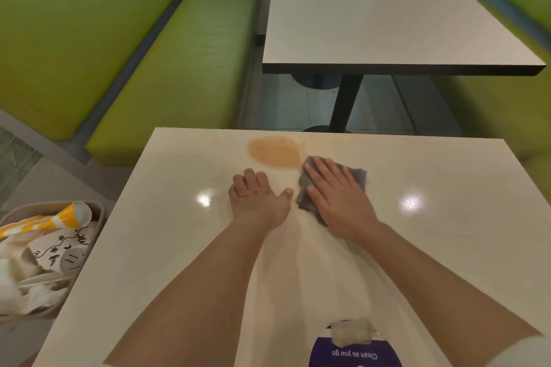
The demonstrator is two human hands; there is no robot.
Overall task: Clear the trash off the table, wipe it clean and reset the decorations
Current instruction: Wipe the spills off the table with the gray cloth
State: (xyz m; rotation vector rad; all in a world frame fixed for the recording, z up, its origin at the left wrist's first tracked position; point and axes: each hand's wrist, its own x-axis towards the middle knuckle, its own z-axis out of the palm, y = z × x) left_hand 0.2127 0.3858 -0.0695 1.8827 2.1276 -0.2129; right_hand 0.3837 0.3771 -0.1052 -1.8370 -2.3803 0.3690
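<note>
Wipe step in hand: grey cloth [331, 185] is pressed flat under right hand [337, 192], nothing gripped; left hand [258, 198] is braced on table [447, 232]. Orange spill [274, 151] should be swept next.

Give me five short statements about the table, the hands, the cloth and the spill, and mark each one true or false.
1. The right hand lies flat on the grey cloth. True.
2. The orange spill is wiped away. False: it is on the table, beside the cloth.
3. The left hand holds a cup. False: it rests on the table, holding nothing.
4. A bin with trash stands at the table's left. True.
5. The sticker reads "Clean as you go". True.
</note>
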